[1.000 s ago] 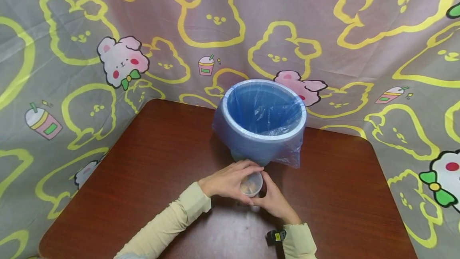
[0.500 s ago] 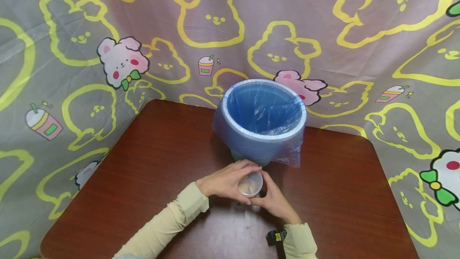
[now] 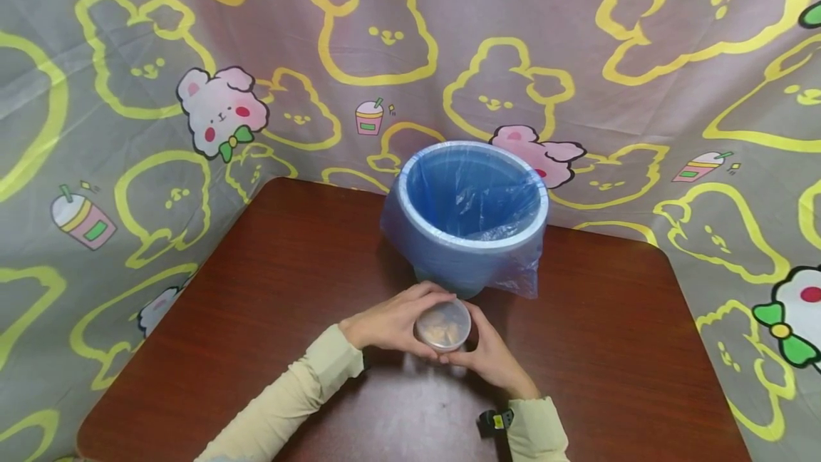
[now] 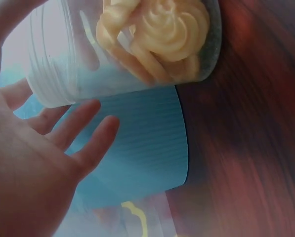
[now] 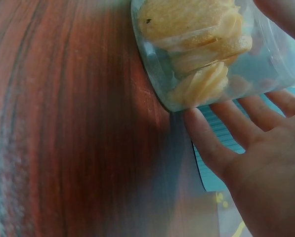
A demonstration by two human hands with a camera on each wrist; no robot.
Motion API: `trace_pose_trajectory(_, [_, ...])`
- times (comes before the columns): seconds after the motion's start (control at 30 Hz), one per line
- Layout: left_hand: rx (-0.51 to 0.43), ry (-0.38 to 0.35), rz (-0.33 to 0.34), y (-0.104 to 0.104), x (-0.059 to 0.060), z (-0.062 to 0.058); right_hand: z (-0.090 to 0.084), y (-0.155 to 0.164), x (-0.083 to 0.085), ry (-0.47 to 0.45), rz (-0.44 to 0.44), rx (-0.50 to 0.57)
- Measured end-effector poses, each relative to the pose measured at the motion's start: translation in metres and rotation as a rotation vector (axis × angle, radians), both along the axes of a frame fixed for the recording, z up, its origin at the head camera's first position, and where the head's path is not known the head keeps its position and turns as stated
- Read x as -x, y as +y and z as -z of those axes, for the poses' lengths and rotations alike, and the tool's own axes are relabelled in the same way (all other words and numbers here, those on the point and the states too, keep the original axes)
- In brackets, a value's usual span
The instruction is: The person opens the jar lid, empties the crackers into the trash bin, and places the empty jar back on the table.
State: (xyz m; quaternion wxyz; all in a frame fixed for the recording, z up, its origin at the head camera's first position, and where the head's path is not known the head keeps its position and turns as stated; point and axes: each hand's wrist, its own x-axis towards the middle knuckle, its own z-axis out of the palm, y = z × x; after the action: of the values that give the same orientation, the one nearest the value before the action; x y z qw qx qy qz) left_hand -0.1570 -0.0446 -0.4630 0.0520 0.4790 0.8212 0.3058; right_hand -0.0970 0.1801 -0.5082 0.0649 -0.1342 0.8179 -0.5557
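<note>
A small clear plastic jar (image 3: pixel 442 325) with pale cookies inside sits between both hands, just in front of the blue bin (image 3: pixel 471 198). My left hand (image 3: pixel 391 323) wraps it from the left, with its thumb and fingers (image 4: pixel 83 133) on either side of the jar (image 4: pixel 137 44), near the threaded neck. My right hand (image 3: pixel 490 358) cups it from the right, fingers (image 5: pixel 211 143) lying under the jar (image 5: pixel 211 54). The jar is tilted, its base close to the brown wooden table (image 3: pixel 256 291). I cannot tell whether a lid is on.
The round blue bin lined with a blue plastic bag (image 3: pixel 519 273) stands at the table's far middle. A cartoon-printed cloth backdrop (image 3: pixel 192 91) surrounds the table on three sides. A small black device (image 3: pixel 492 423) is strapped at my right wrist.
Both hands have raised the jar a little and shifted it slightly left; its top now looks larger and nearer. The bin has not moved.
</note>
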Motion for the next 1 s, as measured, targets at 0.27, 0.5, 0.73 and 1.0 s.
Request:
trace_pose_trajectory(0.27, [-0.006,-0.075,-0.009,-0.006,-0.001,-0.001,0.001,0.001,0.000,0.001,-0.005,0.022])
trace_pose_trajectory(0.5, [0.009,-0.112,-0.035,-0.012,0.000,-0.002,-0.004,-0.001,0.000,0.023,-0.023,0.034])
trace_pose_trajectory(0.73, [-0.002,-0.101,-0.050,-0.017,0.001,-0.002,0.002,0.002,0.002,0.028,-0.026,0.029])
trace_pose_trajectory(1.0, [-0.013,-0.109,-0.058,-0.022,0.005,-0.001,0.002,0.001,0.002,0.045,-0.020,0.028])
